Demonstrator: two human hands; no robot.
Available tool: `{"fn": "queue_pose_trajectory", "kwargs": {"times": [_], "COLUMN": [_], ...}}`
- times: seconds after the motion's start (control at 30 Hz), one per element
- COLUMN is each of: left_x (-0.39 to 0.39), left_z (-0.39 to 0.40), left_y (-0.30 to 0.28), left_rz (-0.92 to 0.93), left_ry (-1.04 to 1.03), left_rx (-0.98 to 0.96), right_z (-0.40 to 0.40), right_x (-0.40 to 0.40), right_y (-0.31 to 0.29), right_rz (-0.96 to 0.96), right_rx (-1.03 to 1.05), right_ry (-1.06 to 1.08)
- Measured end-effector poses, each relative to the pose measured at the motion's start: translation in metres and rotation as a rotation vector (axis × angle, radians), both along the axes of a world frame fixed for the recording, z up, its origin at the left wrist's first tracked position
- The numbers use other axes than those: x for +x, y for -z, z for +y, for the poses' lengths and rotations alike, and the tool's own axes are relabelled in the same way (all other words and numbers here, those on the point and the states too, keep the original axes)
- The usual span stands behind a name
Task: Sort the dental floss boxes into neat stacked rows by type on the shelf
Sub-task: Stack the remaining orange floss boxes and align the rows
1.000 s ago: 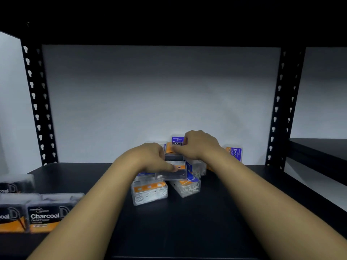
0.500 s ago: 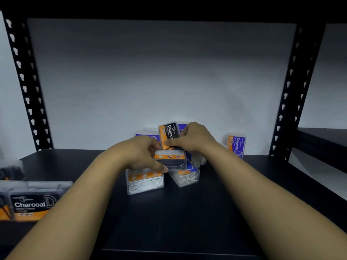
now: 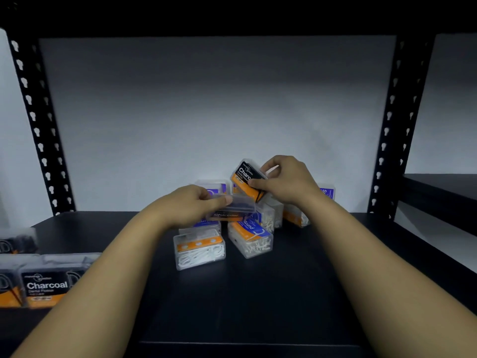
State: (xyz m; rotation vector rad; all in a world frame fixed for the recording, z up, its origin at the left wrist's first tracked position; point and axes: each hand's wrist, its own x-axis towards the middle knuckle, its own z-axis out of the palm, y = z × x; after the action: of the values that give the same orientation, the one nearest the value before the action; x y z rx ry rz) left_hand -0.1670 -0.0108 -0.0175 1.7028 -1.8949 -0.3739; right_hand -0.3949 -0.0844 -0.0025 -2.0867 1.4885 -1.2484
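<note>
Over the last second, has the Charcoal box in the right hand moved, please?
Yes. The Charcoal box, gripped by the right hand, has come up out of the pile of floss boxes and now tilts above it.

My right hand [image 3: 289, 182] pinches a Charcoal box [image 3: 246, 178] of clear, glossy plastic with a printed black-and-orange paper label. My left hand [image 3: 192, 205] grips a second Charcoal box [image 3: 233, 210], same clear plastic (its surface blurred). The loose boxes [image 3: 200, 250] below are transparent plastic, smooth, showing white plastic picks inside. The shelf board [image 3: 258, 293] looks matt black and smooth. The uprights [image 3: 392, 120] appear to be black painted metal, punched with keyholes. The back wall [image 3: 206, 112] is matt white.
</note>
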Motion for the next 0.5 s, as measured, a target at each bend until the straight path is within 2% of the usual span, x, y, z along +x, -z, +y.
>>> {"fn": "queue_pose_trajectory", "kwargs": {"times": [0.2, 0.5], "left_x": [-0.002, 0.008], "left_z": [-0.002, -0.012], "left_y": [0.001, 0.01], "left_rz": [0.045, -0.123], "left_ry": [-0.143, -0.325], "left_rx": [-0.04, -0.035], "right_z": [0.003, 0.006], "right_x": [0.0, 0.002], "right_y": [0.002, 0.005], "right_rz": [0.07, 0.095], "right_rx": [-0.021, -0.014], "right_ry": [-0.004, -0.006]}}
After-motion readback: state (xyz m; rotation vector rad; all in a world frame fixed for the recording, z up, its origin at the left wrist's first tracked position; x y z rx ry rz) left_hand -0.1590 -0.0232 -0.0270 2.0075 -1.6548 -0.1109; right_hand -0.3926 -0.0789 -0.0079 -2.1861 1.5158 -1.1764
